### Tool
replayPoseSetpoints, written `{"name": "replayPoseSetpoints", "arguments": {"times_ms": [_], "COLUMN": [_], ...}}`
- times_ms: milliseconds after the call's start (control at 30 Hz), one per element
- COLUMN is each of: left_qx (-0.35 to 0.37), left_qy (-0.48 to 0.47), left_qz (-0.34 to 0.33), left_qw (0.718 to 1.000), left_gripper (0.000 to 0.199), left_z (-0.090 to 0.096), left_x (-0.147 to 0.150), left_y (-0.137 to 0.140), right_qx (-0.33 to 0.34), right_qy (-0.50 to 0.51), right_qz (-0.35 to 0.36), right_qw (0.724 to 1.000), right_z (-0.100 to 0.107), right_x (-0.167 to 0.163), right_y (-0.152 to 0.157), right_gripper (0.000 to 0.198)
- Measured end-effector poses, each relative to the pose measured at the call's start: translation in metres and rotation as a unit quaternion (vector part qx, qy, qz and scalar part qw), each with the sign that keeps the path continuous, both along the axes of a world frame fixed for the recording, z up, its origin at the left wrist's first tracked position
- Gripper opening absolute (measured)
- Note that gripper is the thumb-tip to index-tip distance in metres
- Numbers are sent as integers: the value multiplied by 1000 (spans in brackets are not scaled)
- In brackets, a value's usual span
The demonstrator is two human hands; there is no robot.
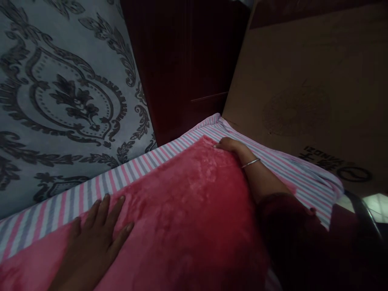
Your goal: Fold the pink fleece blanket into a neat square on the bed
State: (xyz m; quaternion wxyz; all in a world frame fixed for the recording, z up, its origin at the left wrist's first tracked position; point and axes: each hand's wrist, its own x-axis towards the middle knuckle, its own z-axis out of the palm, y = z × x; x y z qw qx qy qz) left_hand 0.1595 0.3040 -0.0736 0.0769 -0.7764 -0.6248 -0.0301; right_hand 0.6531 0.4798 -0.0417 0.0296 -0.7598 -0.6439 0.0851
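A red plush blanket [182, 202] lies spread over a striped sheet [100, 184] in pink, grey and white. My left hand [93, 238] rests flat on the blanket near its left edge, palm down with the fingers spread. At the blanket's far right corner, my right hand [228, 144] is closed on the edge, its thumb on top of the plush. The other fingers of that hand are mostly hidden. A thin bangle circles the right wrist, and a dark sleeve covers the forearm.
Patterned grey wallpaper [72, 101] rises along the left side. A dark red wooden panel [182, 72] stands beyond the far corner. On the right, a large brown cardboard sheet [291, 93] with black print leans by the bed. A dark curved object [363, 214] shows at lower right.
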Motion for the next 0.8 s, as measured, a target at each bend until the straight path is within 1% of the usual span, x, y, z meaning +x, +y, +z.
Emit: {"name": "replayPoseSetpoints", "arguments": {"times_ms": [67, 167, 267, 367, 400, 467, 533, 600, 633, 700, 800], "left_qx": [-8, -12, -3, -2, -3, -5, -11, -20, -25, -31, -41], "left_qy": [3, 4, -2, -8, -9, -10, -13, -18, -22, -30, -36], "left_qz": [4, 7, 5, -1, -3, -8, -11, -13, -15, -23, -36], "left_qw": [1000, 1000, 1000, 1000, 1000, 1000, 1000, 1000, 999, 999, 998], "left_gripper": [89, 88, 87, 86, 86, 85, 84, 82, 82, 81, 81], "left_z": [0, 1, 3, 7, 8, 11, 15, 19, 22, 27, 36], "left_x": [0, 2, 4, 7, 8, 10, 11, 13, 14, 17, 23], "left_y": [0, 1, 1, 1, 2, 2, 2, 1, 1, 0, -4], "right_qx": [-7, 16, 41, 11, -5, -8, 30, 73, 87, 95, 77], "right_qy": [45, 118, 170, 235, 237, 185, 89, 15, 0, 2, 60], "right_qz": [2, -11, -28, -47, -53, -58, -64, -80, -91, -107, -110], "right_qw": [999, 993, 984, 971, 970, 981, 994, 994, 992, 990, 989], "right_z": [-3, -3, 0, 0, -1, -4, -7, -9, -10, -9, -3], "right_x": [-1, 2, 13, 26, 30, 31, 25, 16, 13, 11, 25], "right_y": [-6, -21, -45, -76, -86, -103, -114, -119, -121, -126, -141], "right_gripper": [43, 50, 55, 54, 53, 48, 44, 43, 43, 44, 48]}}
